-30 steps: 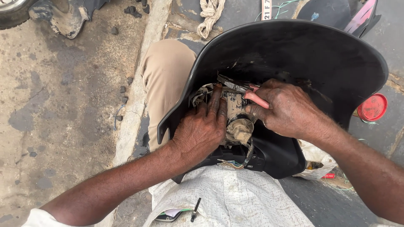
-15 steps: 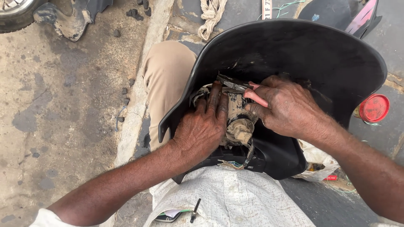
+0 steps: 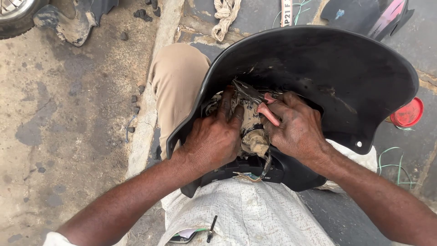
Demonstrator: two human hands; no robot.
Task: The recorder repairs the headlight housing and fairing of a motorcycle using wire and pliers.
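Observation:
A large black plastic vehicle panel (image 3: 346, 68) rests on my lap, its hollow inner side facing me. Inside it sits a dusty metal part (image 3: 253, 132) with short wires. My left hand (image 3: 214, 136) presses down on the left of that part, fingers spread over it. My right hand (image 3: 293, 130) grips pliers with pink handles (image 3: 267, 114); their dark jaws (image 3: 243, 89) reach into the panel just above the metal part. A bundle of wires (image 3: 255, 175) hangs from the panel's near edge.
My bent knee in tan trousers (image 3: 175, 77) lies left of the panel. A red round lid (image 3: 407, 113) and green wire (image 3: 391, 164) lie at the right. A rope (image 3: 224, 16), another black panel (image 3: 364, 16) and a tyre (image 3: 16, 16) sit along the top. A pen (image 3: 211, 228) sticks from my shirt pocket.
Both hands stay on the metal part inside the panel; the view has shifted slightly. No clear movement of the pliers.

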